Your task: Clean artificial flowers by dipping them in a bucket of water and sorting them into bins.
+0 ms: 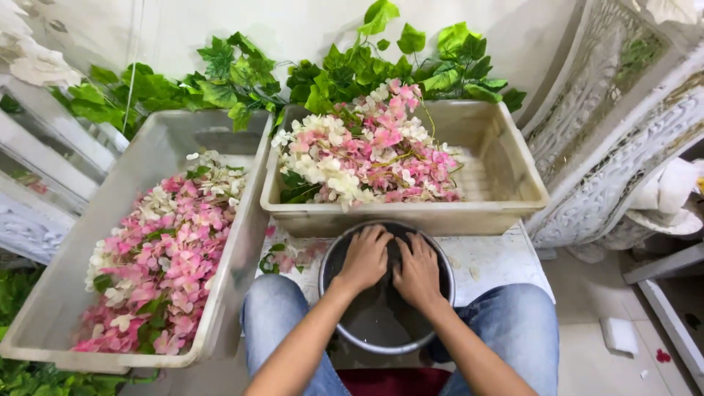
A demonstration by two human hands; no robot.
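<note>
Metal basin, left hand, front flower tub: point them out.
metal basin (334, 331), head view, near-left rim.
left hand (364, 258), head view, back of hand.
front flower tub (506, 170), head view, bare right inner wall.

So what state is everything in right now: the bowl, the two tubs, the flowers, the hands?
Metal bowl: upright between the knees, holding dark water.
Left hand: palm down in the bowl, fingers spread.
Right hand: palm down in the bowl beside the left.
Left tub: lying tilted, filled with pink and white flowers.
Front tub: upright, flower pile heaped on its left side.
Green leaves: loose behind the tubs.
</note>
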